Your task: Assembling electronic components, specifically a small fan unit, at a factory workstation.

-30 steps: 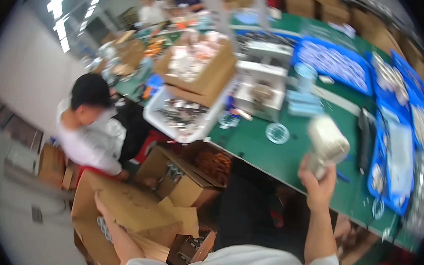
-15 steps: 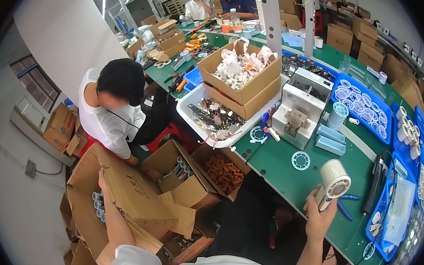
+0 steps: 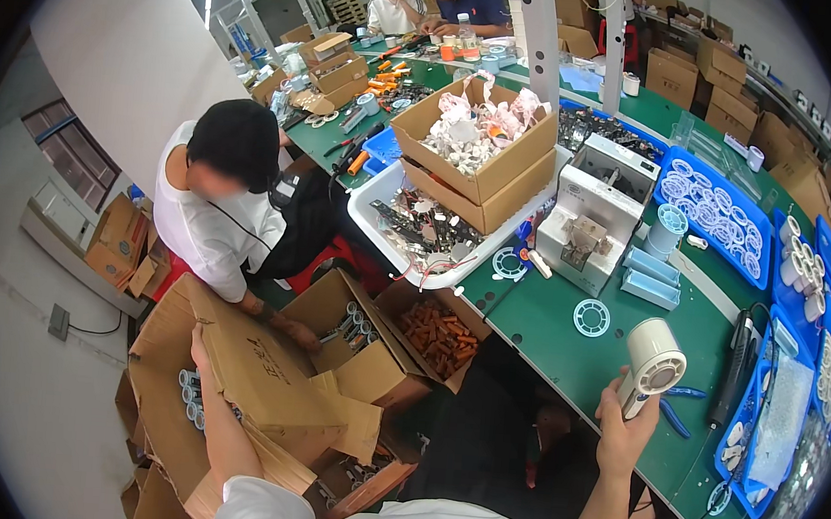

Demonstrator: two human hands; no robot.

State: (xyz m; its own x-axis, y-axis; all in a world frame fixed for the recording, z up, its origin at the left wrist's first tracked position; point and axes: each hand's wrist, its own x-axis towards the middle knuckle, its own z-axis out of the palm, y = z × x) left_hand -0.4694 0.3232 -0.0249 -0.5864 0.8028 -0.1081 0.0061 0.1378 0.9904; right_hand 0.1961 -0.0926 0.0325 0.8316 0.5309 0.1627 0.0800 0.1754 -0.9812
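My right hand is wrapped round the handle of a cream handheld fan, its round grille turned up over the table's near edge. Blue-handled pliers lie on the table just beyond that hand. On the left, my left hand grips the edge of a brown cardboard flap; some of its fingers are hidden by the cardboard. Several grey-white handheld fans lie in the open carton under my left forearm.
A co-worker's hand reaches into a neighbouring box of fans. Beside it stands a box of orange parts. The green table carries a white machine, a white tub and blue trays.
The co-worker's forearm has shifted and shows more clearly over the neighbouring box. My two hands keep their places, the right one still holding the fan.
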